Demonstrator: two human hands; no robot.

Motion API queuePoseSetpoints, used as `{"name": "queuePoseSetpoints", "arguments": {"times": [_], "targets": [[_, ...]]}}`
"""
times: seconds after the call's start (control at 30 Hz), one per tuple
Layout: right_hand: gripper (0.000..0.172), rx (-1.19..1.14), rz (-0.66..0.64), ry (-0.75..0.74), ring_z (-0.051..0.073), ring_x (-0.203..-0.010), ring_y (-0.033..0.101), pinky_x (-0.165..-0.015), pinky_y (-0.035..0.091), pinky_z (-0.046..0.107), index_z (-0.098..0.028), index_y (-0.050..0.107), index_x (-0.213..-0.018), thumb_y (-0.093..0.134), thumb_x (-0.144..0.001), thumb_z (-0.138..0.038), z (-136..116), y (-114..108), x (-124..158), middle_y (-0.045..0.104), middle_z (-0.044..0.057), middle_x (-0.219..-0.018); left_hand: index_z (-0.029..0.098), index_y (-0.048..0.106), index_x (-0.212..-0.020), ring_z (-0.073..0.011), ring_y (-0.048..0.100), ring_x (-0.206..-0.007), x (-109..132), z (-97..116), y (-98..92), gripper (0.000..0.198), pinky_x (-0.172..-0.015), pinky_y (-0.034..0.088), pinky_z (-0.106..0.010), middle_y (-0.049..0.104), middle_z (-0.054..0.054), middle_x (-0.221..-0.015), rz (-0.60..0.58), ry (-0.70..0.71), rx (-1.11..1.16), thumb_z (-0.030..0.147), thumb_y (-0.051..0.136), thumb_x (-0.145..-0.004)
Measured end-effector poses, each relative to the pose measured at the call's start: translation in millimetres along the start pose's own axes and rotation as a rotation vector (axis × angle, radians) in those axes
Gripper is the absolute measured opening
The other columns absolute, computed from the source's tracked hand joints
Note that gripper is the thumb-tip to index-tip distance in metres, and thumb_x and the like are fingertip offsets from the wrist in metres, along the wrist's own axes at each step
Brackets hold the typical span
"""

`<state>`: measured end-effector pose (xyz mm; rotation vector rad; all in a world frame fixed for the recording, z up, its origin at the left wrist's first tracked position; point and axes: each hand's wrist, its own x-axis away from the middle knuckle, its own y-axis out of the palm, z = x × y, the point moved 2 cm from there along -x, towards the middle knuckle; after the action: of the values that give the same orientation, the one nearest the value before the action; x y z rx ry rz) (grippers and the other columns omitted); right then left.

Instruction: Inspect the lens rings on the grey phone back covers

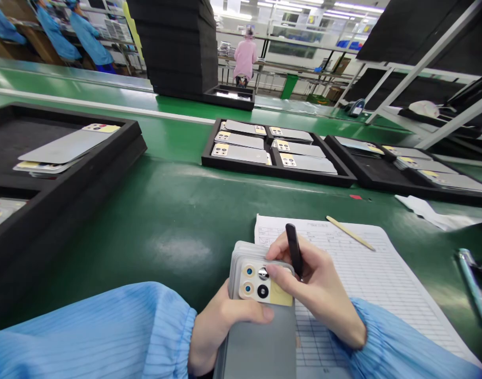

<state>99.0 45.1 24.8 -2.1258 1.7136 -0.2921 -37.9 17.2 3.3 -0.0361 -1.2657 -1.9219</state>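
My left hand (228,321) is wrapped round a stack of grey phone back covers (260,342), its thumb lying across the top one. That cover has a camera block (263,281) with several round lens openings and a yellow film at its right side. At the block's upper part, the thumb and index finger of my right hand (307,279) touch the top cover near a lens ring. A slim black pen-like tool (293,247) sticks up from between the right fingers; its lower end is hidden. Under the right forearm lies a printed form (343,279).
Black trays (280,176) of phone covers stand ahead, with another tray (118,158) at left. A wooden stick (349,232) lies on the form. Tall stacked black trays (177,47) rise behind. White paper (426,210) and a light-blue tool (475,289) lie right. Other people work in the background.
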Motion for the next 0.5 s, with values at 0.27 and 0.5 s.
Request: {"name": "queuePoseSetpoints", "arguments": {"times": [0.27, 0.5], "targets": [[0.003, 0.008, -0.001, -0.010, 0.012, -0.056, 0.046, -0.046, 0.036, 0.023, -0.021, 0.055, -0.075, 0.057, -0.074, -0.024, 2.0, -1.7, 2.1, 0.048, -0.001, -0.068, 0.014, 0.060, -0.104, -0.0200, 0.064, -0.072, 1.3, -0.2, 1.9, 0.043, -0.081, 0.043, -0.037, 0.068, -0.005, -0.076, 0.002, -0.020, 0.050, 0.002, 0.056, -0.063], [0.011, -0.063, 0.017, 0.014, 0.012, -0.059, 0.048, -0.051, 0.040, 0.023, -0.020, 0.055, -0.074, 0.055, -0.078, -0.031, 4.8, -1.0, -2.0, 0.050, -0.001, -0.068, 0.011, 0.061, -0.099, -0.0172, 0.060, -0.059, -3.9, -5.6, -5.5, 0.042, -0.069, 0.044, -0.035, 0.066, -0.006, -0.067, 0.066, -0.010, 0.033, 0.008, 0.060, -0.057]]}}
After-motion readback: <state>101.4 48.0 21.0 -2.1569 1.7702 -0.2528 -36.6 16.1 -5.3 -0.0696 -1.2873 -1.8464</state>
